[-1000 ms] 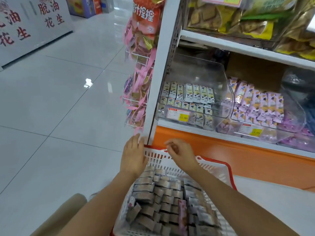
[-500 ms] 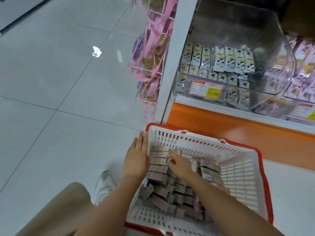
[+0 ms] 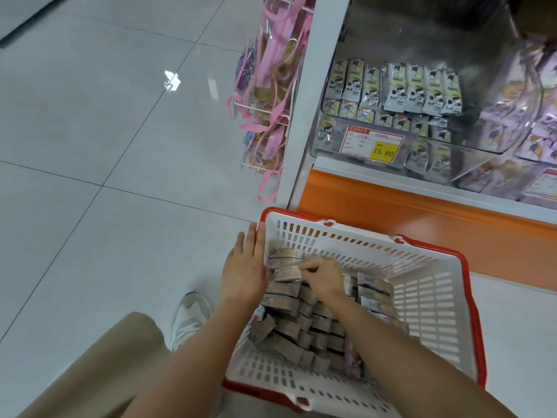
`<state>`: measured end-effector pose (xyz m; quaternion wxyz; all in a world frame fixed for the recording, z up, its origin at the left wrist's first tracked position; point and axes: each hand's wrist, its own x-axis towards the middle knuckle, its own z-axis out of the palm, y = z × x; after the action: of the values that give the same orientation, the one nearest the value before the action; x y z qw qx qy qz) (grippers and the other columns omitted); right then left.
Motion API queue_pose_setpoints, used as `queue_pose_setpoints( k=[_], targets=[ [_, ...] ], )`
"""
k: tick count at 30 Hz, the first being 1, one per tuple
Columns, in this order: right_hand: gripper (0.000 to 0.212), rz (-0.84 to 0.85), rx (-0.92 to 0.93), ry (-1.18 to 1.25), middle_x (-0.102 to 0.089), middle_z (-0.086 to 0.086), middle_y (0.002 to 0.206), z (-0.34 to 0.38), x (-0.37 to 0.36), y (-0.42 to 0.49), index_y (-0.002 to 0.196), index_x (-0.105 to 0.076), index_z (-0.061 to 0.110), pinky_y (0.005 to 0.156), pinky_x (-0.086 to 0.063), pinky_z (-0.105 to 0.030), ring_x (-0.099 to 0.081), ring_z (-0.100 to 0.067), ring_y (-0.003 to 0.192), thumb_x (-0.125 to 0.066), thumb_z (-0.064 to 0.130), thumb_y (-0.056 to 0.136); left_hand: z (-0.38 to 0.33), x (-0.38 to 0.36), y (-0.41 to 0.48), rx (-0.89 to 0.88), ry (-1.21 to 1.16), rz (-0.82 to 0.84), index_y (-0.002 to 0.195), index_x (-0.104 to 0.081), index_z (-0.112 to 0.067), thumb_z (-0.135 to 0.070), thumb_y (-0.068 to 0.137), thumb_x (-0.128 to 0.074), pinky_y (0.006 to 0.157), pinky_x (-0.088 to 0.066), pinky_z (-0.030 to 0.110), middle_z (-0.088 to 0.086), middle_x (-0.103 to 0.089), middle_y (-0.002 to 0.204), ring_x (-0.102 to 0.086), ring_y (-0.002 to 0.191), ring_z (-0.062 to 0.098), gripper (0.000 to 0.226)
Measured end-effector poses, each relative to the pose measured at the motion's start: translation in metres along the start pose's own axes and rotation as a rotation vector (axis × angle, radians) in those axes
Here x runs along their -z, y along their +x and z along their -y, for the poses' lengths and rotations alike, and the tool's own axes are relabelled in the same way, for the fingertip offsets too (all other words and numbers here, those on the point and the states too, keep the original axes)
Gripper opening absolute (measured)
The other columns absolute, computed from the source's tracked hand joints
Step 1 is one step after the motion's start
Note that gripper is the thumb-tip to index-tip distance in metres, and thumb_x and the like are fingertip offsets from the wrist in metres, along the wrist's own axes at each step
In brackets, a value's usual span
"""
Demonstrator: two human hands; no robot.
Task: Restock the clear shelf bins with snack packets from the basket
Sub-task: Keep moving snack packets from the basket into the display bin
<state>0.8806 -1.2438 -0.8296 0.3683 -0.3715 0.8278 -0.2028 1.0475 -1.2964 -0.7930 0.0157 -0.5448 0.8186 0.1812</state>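
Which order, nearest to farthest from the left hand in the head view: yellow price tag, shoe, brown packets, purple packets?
1. brown packets: in the basket, right against the left hand.
2. shoe: on the floor, to its left.
3. yellow price tag: on the clear bin front, up ahead.
4. purple packets: far right on the shelf.

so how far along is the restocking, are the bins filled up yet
Partway at best. Done: the left clear bin holds rows of white packets low down, with room above. In hand: the left hand lies flat against a stack of brown packets in the basket while the right hand curls onto them; nothing is lifted. Left: many brown packets fill the basket.
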Motion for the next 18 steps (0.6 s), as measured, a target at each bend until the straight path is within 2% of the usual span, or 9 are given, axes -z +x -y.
queue_pose_setpoints(
  k=[2,6,7,8,10,12,14,16,18],
  targets=[
    [0.016,-0.005,0.014,0.002,-0.074,0.003,0.101,0.006,0.014,-0.001,0.096,-0.079,0.017,0.086,-0.052,-0.02,-0.067,-0.009,0.092,-0.069,0.012,0.085,-0.003,0.005,-0.001,-0.004,0.057,0.017,0.152,0.022,-0.017,-0.027,0.102,-0.041,0.123,-0.013,0.041,0.005,0.015,0.163,0.006,0.151,0.028,0.081],
    [0.013,-0.021,0.035,0.031,-0.076,0.001,0.091,0.021,0.049,-0.004,0.089,-0.079,0.013,0.067,-0.047,-0.005,-0.066,-0.006,0.078,-0.067,0.016,0.085,-0.01,0.017,-0.005,-0.049,0.132,0.021,0.154,0.017,-0.015,-0.029,0.102,-0.036,0.12,0.01,0.045,0.013,0.023,0.16,0.02,0.148,0.032,0.075],
    [0.014,-0.029,0.033,0.058,-0.076,-0.004,0.089,0.026,0.058,-0.006,0.087,-0.079,0.009,0.068,-0.052,-0.009,-0.068,-0.011,0.075,-0.067,0.015,0.085,-0.014,0.019,-0.006,-0.092,0.132,-0.002,0.156,0.012,-0.016,-0.03,0.102,-0.037,0.119,0.013,0.044,0.013,0.021,0.161,0.019,0.148,0.032,0.074],
    [0.014,-0.034,0.028,0.099,-0.076,-0.008,0.086,0.031,0.067,-0.008,0.084,-0.078,0.006,0.071,-0.057,-0.019,-0.069,-0.016,0.073,-0.067,0.015,0.084,-0.02,0.023,-0.007,-0.148,0.124,-0.021,0.157,0.006,-0.018,-0.032,0.102,-0.039,0.119,0.012,0.043,0.013,0.016,0.162,0.015,0.149,0.031,0.073],
    [0.012,-0.028,0.034,0.194,-0.075,-0.013,0.081,0.043,0.087,-0.017,0.078,-0.078,0.007,0.072,-0.058,-0.033,-0.068,-0.019,0.068,-0.07,0.014,0.084,-0.035,0.032,-0.009,-0.272,0.061,-0.06,0.157,-0.01,-0.02,-0.038,0.101,-0.043,0.122,-0.001,0.041,0.011,-0.005,0.164,-0.002,0.151,0.03,0.068],
    [0.01,-0.016,0.061,0.272,-0.074,-0.012,0.077,0.056,0.106,-0.028,0.078,-0.077,0.006,0.065,-0.056,-0.03,-0.065,-0.017,0.065,-0.072,0.012,0.084,-0.052,0.042,-0.007,-0.344,-0.077,-0.101,0.152,-0.03,-0.021,-0.037,0.098,-0.05,0.118,-0.023,0.041,0.008,-0.037,0.152,-0.03,0.141,0.029,0.061],
    [0.008,0.003,0.104,0.342,-0.07,-0.006,0.072,0.069,0.126,-0.042,0.083,-0.076,0.005,0.057,-0.052,-0.02,-0.063,-0.012,0.061,-0.072,0.012,0.086,-0.067,0.054,-0.003,-0.367,-0.274,-0.11,0.138,-0.049,-0.023,-0.032,0.095,-0.057,0.101,-0.042,0.041,0.004,-0.058,0.128,-0.051,0.118,0.026,0.045],
    [0.005,0.026,0.174,0.393,-0.068,-0.003,0.072,0.081,0.143,-0.052,0.09,-0.074,0.007,0.057,-0.05,-0.016,-0.062,-0.01,0.062,-0.07,0.008,0.087,-0.077,0.066,0.001,-0.353,-0.461,-0.095,0.121,-0.059,-0.021,-0.026,0.095,-0.057,0.082,-0.048,0.037,0.002,-0.064,0.107,-0.06,0.097,0.023,0.026],
    [0.012,0.022,0.265,0.45,-0.069,-0.002,0.08,0.087,0.161,-0.064,0.101,-0.07,0.01,0.064,-0.051,-0.016,-0.064,-0.011,0.071,-0.067,0.007,0.09,-0.087,0.085,0.001,-0.291,-0.654,-0.074,0.115,-0.06,-0.019,-0.019,0.098,-0.056,0.075,-0.048,0.027,0.0,-0.065,0.1,-0.061,0.088,0.017,0.018]
  ],
)
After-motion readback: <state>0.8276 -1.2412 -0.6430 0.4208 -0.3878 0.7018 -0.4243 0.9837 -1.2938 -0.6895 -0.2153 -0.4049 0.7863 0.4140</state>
